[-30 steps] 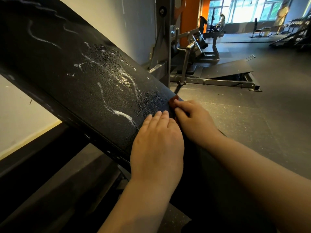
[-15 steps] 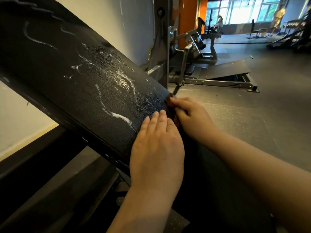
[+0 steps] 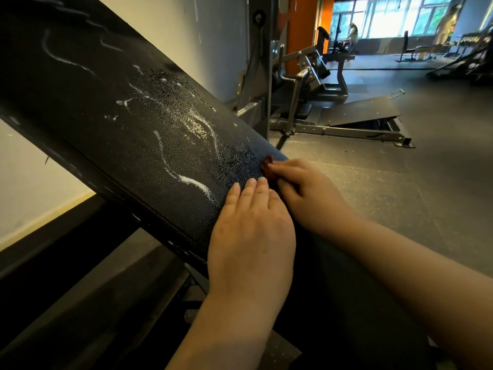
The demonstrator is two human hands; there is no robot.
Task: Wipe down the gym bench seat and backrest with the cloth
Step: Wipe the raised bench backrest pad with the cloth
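Observation:
A black padded backrest (image 3: 112, 124) slants from upper left down to the centre, wet with droplets and streaked with white foam lines. At its lower end my left hand (image 3: 250, 231) lies flat on the pad with its fingers straight. Right beside it my right hand (image 3: 306, 190) curls its fingers round a small reddish-brown cloth (image 3: 267, 165), pressed on the pad's lower right edge. Most of the cloth is hidden under the fingers.
The bench's dark frame (image 3: 88, 289) runs below the pad. A steel upright (image 3: 262, 68) and a leg-press style machine (image 3: 333, 113) stand behind on the grey rubber floor. A white wall is at left; windows and a distant person (image 3: 352, 33) at the far back.
Both hands stay at the pad's lower end; the right hand with the cloth has shifted only slightly along the edge. The view has drifted a little.

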